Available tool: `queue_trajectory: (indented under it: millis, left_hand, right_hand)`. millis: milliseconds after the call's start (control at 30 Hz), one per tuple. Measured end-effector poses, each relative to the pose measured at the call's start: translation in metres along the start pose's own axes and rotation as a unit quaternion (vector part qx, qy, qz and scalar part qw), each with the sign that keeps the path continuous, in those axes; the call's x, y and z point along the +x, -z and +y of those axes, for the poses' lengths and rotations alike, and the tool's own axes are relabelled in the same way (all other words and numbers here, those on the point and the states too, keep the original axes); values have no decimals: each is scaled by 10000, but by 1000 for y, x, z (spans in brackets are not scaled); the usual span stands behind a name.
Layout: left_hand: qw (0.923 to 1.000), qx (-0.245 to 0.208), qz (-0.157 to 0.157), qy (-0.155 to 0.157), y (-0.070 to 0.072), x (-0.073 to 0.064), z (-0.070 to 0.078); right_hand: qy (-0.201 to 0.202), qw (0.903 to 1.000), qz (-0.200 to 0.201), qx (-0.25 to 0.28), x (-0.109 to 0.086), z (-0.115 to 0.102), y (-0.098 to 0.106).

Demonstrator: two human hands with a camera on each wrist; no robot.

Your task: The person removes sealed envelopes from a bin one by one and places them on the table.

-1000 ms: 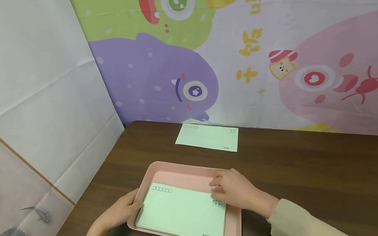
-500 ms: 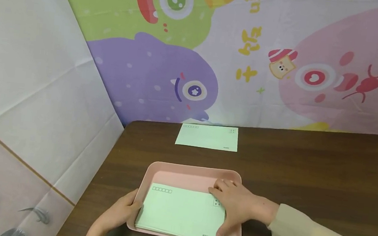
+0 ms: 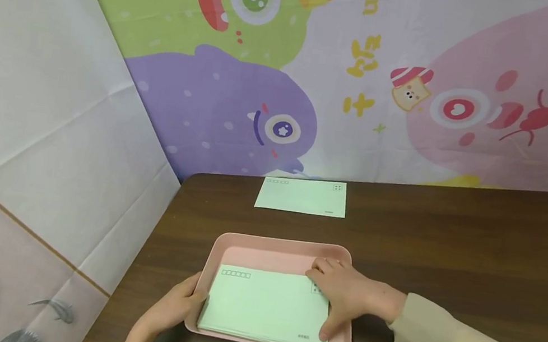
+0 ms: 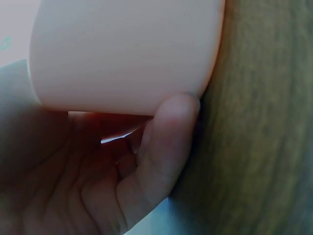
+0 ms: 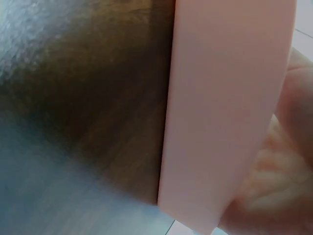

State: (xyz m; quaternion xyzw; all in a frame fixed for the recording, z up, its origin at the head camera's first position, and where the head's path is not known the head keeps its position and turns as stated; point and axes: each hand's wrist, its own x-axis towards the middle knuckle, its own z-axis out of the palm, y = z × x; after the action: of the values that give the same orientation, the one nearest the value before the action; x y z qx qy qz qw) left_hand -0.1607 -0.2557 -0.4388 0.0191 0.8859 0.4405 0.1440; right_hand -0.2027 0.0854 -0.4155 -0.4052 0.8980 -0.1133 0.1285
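A pink tray (image 3: pixel 264 258) holds a stack of pale green envelopes (image 3: pixel 263 308) with postcode boxes and a stamp square. My left hand (image 3: pixel 172 307) grips the tray's left side, thumb over the rim beside the envelopes; in the left wrist view its fingers (image 4: pixel 168 142) curl against the tray's outer wall (image 4: pixel 127 54). Inside the tray's right end, my right hand (image 3: pixel 346 293) spans the top envelope's right side, thumb at the lower right corner and fingers bent at the upper right. The right wrist view shows that palm (image 5: pixel 279 181) behind the tray wall (image 5: pixel 220 98).
A single envelope (image 3: pixel 301 197) lies at the back of the dark wooden table (image 3: pixel 458 243), against a cartoon-printed cloth (image 3: pixel 357 152). A white cloth panel (image 3: pixel 82 115) borders the table's left side.
My right hand has come down from the stamp corner and spread its thumb to the lower right corner. The top envelope has shifted slightly, baring lower edges. My left hand keeps its hold.
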Motion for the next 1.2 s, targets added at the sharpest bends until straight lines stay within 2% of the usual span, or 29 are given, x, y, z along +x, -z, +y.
queue_trajectory:
  millis: [233, 467, 633, 1200]
  left_hand:
    - [10000, -10, 15, 26, 0, 1, -1]
    - [10000, 71, -3, 19, 1, 0, -2]
    - [9999, 101, -64, -49, 2, -1, 0]
    - [10000, 25, 76, 32, 0, -1, 3]
  right_hand:
    - [71, 9996, 67, 256, 1, 1, 5]
    - [98, 9970, 94, 768, 1, 2, 4]
    - [144, 9959, 237, 862, 0, 3, 4]
    - [-22, 9849, 396, 1683, -3, 7, 0]
